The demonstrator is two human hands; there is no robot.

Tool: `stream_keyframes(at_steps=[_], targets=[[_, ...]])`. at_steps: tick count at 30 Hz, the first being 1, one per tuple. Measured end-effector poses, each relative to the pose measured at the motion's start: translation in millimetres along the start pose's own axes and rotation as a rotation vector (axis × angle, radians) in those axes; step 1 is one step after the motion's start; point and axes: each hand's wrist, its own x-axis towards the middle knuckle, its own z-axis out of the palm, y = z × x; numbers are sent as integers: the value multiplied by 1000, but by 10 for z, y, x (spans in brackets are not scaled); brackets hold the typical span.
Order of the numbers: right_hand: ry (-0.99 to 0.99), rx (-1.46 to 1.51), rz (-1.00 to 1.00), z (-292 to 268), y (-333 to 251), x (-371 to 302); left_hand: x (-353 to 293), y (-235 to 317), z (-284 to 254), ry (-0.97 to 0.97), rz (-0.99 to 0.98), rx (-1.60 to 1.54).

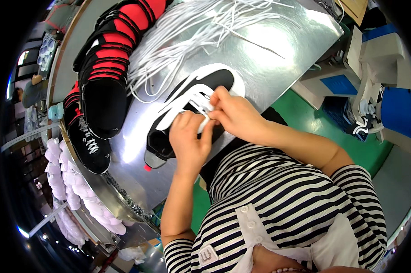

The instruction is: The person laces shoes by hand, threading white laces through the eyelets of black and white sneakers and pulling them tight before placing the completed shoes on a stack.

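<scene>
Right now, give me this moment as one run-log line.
left hand: on black-and-white shoe upper | right hand: pinching white lace | loose white laces behind | metal table

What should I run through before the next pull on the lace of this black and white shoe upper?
1. Left hand on the black and white shoe upper: ok, it rests on the upper's middle.
2. Right hand gripping the white lace: ok, fingertips pinch it at the lacing area.
3. Upper lying flat on the metal table: ok.
4. Lace end through the eyelet: cannot tell, the fingers hide it.
5. Loose white laces apart from the work: ok, they lie further up the table.
6. Stack of black and red uppers out of the way: ok, it sits to the left, not touching.
</scene>
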Motion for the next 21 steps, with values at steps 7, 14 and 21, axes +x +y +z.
stream_keyframes(at_steps=[7,14,21], targets=[[-145,-110,-37,-775,66,-219,-259,55,-86,149,69,279],[-172,-494,-638,-323,-436,111,-298,124,-65,230,233,449],[-428,-501,-396,-241,-474,307,-462,49,-36,262,249,443]])
